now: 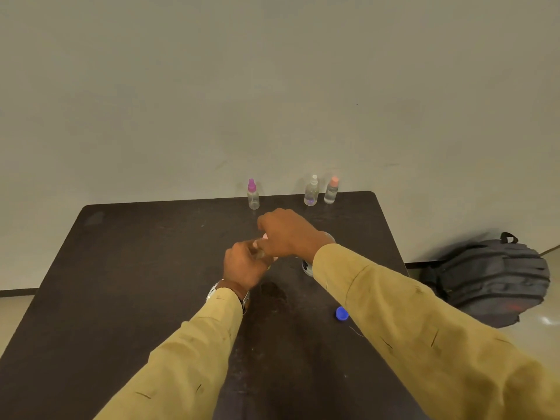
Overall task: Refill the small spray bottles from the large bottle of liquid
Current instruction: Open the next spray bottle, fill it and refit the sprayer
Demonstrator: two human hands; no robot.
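On the dark surface (136, 268), both hands meet — left hand (244, 265) wraps a mostly hidden small spray bottle (263, 254), right hand (286, 233) pinches its pink top; the large bottle (307, 266) sits half-hidden behind the right sleeve (394, 304).

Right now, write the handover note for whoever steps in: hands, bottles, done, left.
Left hand grips a small clear bottle, mostly hidden. Right hand is closed over its pale pink top; whether screwing on or off is unclear.
Three small clear spray bottles stand upright at the dark table's far edge: purple-capped, white-capped, salmon-capped.
The large bottle's base shows behind the right wrist; its loose blue cap lies nearby.
Fill levels unreadable; check each before pouring.
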